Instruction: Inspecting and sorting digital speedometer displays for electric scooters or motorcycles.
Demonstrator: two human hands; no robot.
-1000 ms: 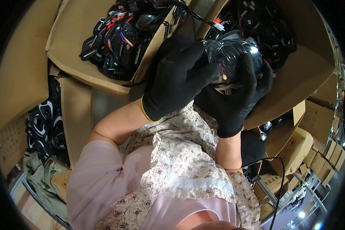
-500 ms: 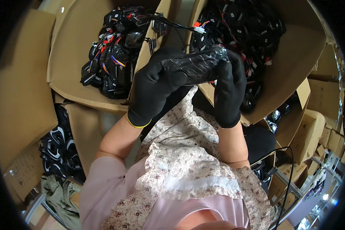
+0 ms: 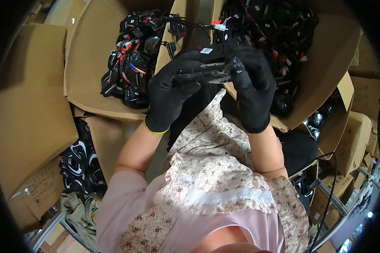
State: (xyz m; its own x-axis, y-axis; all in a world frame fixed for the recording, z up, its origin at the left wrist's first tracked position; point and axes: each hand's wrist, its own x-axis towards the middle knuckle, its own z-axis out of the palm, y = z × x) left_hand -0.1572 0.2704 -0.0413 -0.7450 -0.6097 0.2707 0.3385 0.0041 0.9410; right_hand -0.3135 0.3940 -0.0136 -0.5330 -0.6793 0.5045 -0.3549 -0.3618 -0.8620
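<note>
Both of my hands wear black knit gloves. Between them is a flat black part in clear plastic wrap (image 3: 211, 76), with a small white label showing on its far side. My left hand (image 3: 166, 88) is closed on its left end, thumb on the near edge. The right end is gripped by my right hand (image 3: 255, 90), its thumb against the crumpled plastic and its fingers around the far side. Just beyond my hands, a black cable with a white connector (image 3: 219, 27) lies across the gap between two cartons.
The left carton (image 3: 88, 71) holds several black parts with coloured wires (image 3: 133, 67). More wired black parts (image 3: 274, 33) fill the right carton (image 3: 325, 84). Black-and-white parts (image 3: 80, 156) sit at lower left. A thin black cable (image 3: 334, 177) hangs at right, near stacked cartons (image 3: 350, 143).
The wrapped part has turned in my hands, so its narrow edge and the white label now show. My right hand's fingers have curled farther over its far side. The whole view has shifted slightly.
</note>
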